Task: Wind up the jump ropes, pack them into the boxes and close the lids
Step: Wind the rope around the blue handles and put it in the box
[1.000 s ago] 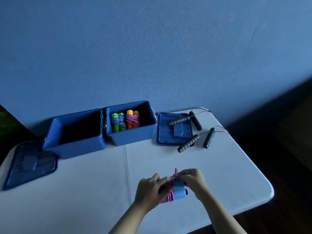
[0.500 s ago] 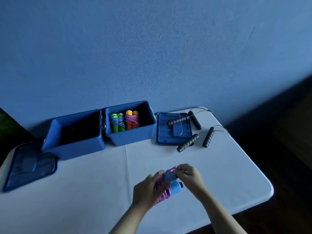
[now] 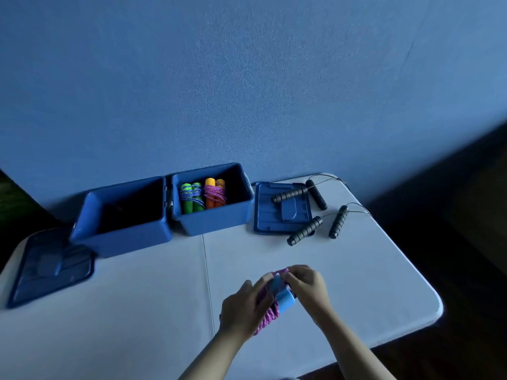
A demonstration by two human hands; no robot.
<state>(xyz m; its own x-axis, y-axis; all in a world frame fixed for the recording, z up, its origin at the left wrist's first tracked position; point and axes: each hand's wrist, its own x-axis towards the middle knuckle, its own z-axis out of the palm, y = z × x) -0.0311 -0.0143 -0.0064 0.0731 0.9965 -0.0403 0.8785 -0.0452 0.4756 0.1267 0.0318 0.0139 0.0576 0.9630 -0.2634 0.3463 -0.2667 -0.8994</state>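
Both hands hold a jump rope with light blue handles (image 3: pixel 282 296) and pink-purple cord wound around them, low over the table's front. My left hand (image 3: pixel 244 308) grips the bundle from the left; my right hand (image 3: pixel 308 287) pinches the cord at the top. Two open blue boxes stand at the back: the left box (image 3: pixel 123 231) looks empty, the right box (image 3: pixel 216 220) holds a wound green-handled rope (image 3: pixel 192 197) and a wound orange-handled rope (image 3: pixel 215 193). Two black-handled ropes (image 3: pixel 304 230) (image 3: pixel 289 194) lie unwound at the back right.
One blue lid (image 3: pixel 282 208) lies right of the boxes, partly under black handles. Another lid (image 3: pixel 50 266) lies at the far left. The white table (image 3: pixel 356 283) ends close on the right with a rounded corner; a blue wall stands behind.
The bundle has tilted, its handles now pointing up-left to down-right. My right hand has shifted up to the cord at the top; both hands moved slightly away from me.
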